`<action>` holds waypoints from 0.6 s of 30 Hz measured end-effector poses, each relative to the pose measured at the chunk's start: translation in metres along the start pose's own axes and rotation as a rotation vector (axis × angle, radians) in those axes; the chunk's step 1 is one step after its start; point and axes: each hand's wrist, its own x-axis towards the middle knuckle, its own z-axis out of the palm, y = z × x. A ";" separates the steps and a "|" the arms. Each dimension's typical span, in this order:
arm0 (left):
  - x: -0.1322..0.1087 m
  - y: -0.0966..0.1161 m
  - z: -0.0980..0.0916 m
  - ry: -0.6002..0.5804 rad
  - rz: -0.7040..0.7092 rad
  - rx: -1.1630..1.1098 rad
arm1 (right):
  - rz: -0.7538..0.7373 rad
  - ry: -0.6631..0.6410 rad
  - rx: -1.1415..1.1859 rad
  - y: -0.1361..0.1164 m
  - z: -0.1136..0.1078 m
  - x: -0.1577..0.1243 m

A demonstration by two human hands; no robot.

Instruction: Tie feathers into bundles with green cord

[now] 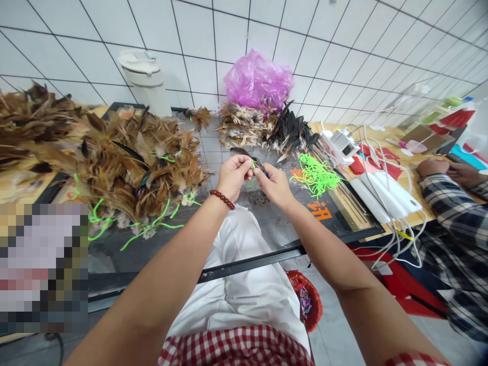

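Note:
My left hand [231, 177], with a dark red bead bracelet at the wrist, pinches a short piece of bright green cord at its fingertips. Close against it, my right hand [275, 184] is closed around a small dark feather [243, 152], whose tip points up and to the left. A small dark blue thing [266, 175] shows at the right fingers; its kind is unclear. To the left lies a large heap of brown feathers [133, 162], some tied with green cords [154, 219]. A tangle of loose green cords [318, 174] rests to the right.
Behind the hands are pale feathers [240, 124], black feathers [292, 129] and a pink plastic bag [257, 79]. A white lidded cup [147, 81] stands by the tiled wall. White cables and a power strip [385, 195] lie right, near a co-worker's plaid sleeve [450, 198]. A red basket [310, 300] sits below.

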 end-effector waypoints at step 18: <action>0.002 -0.001 -0.001 -0.025 0.137 0.295 | 0.010 -0.026 0.035 0.005 -0.001 0.001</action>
